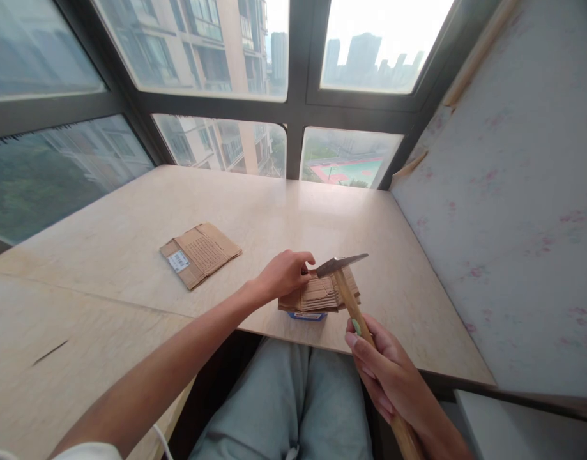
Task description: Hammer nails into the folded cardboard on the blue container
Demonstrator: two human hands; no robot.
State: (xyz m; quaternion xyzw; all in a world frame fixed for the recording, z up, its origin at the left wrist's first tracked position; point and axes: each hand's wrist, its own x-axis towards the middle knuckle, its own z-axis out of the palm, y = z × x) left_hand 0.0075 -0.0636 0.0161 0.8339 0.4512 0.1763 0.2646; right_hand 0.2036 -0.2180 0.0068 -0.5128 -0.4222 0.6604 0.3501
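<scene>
My right hand (377,364) is wrapped around the wooden handle of a hammer (353,300). The hammer's metal head is over the right part of a folded stack of brown corrugated cardboard (317,295), close to my left hand's fingertips. My left hand (287,273) rests at the left side of that cardboard, thumb and fingers curled together in a pinch. Whatever lies between those fingertips is too small or hidden to make out. Beneath the cardboard, a blue object (308,316) with a pale label shows at the counter's front edge.
Another folded cardboard piece (202,254) with a white label lies to the left on the pale marble-like counter (255,204). A thin dark sliver (50,352) lies at the far left. Windows close off the back, and a flowered wall (504,211) bounds the right.
</scene>
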